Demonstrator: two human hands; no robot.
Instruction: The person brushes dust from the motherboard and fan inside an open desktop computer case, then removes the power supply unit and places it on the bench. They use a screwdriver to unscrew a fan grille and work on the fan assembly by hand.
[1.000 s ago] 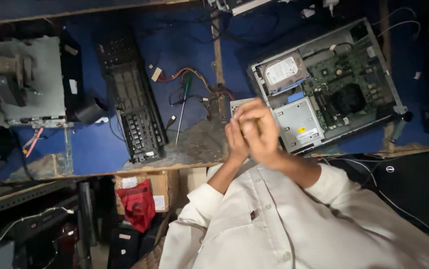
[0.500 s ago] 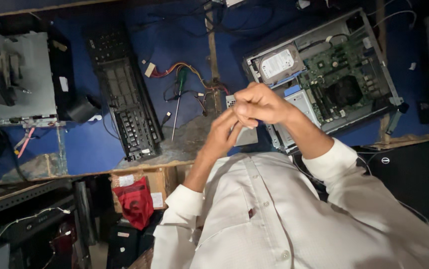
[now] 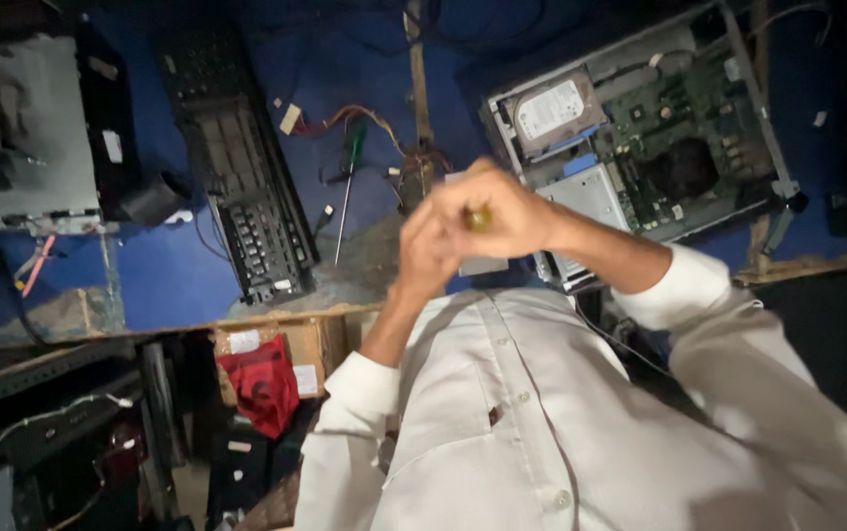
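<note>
Clasping my two hands together close in front of me, I have my left hand [image 3: 428,251] curled up against my right hand [image 3: 502,216], and a small yellowish object [image 3: 480,219] sits pinched between the fingers — blurred, so I cannot tell what it is or which hand really grips it. My loose white shirt sleeves [image 3: 684,290], soft cotton with rolled cuffs, fill the near view.

Just past my knuckles lies a flat pale grey metal box [image 3: 483,264], mostly hidden behind them, resting on the worn blue worktop [image 3: 168,275], whose paint is scuffed through to bare wood along the front edge. Beside it, a slim screwdriver with a green handle [image 3: 347,187] lies on the blue surface, near a tangle of red, yellow and black wires [image 3: 364,123].

Left of that, a long black perforated plastic panel [image 3: 242,197] runs diagonally. Further out on my right sits an open computer case [image 3: 640,138] — sheet-steel walls, green circuit board, a round black fan and a silvery rectangular hard drive [image 3: 553,110]. At the far left stands another grey metal chassis [image 3: 25,138].
</note>
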